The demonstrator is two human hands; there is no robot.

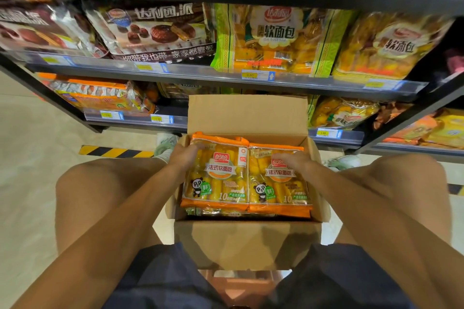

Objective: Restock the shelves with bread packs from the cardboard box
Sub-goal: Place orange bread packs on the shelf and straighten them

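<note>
Squatting before the shelves (226,78), you have an open cardboard box (247,241) on the floor between your knees, its far flap standing upright.

Contents, top layer: two orange-edged bread packs side by side, labels up. The left bread pack (216,183) touches the right bread pack (278,188) along their inner edges. More packs show beneath at the near wall.

Left hand (184,155): resting on the upper left corner of the left pack, fingers (198,146) laid over its top edge, loosely bent; no clear grip visible.

Right hand (292,160): lying on the upper part of the right pack, fingers spread flat across the label, nothing clasped.

Shelving, middle tier: chocolate pie bags (155,30) at left, yellow soft-bread bags (276,40) at right. Lower tier: orange packs (100,98) at left. Price tags (258,75) line the shelf rails.
</note>
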